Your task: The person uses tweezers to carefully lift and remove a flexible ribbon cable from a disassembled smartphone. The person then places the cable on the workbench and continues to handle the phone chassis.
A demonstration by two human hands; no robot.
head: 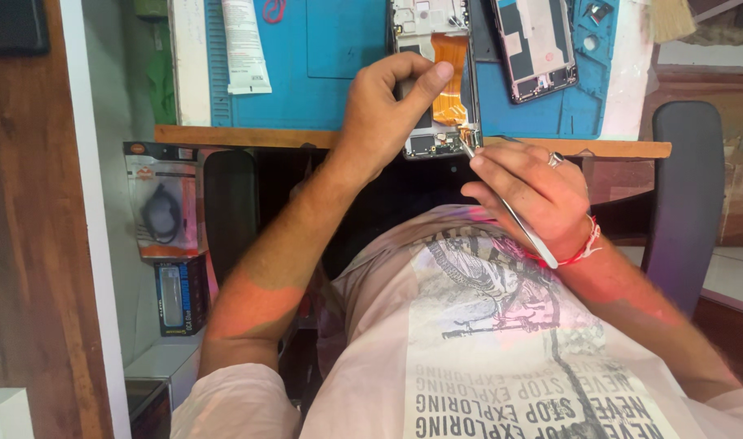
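Note:
An opened phone (430, 32) with its back off lies on the blue work mat (331, 73), hanging over the bench's front edge. An orange flex cable (450, 77) runs down its middle. My left hand (385, 110) grips the phone's lower half, thumb pressing beside the cable. My right hand (530, 191) holds metal tweezers (501, 203), whose tips touch the phone's bottom corner by the small circuit board (433, 145).
A second opened phone (536, 45) lies to the right on the mat. A white tube (245, 45) rests at the mat's left. Packaged accessories (164, 203) stand on a shelf at lower left. Black chair armrests (684, 195) flank my lap.

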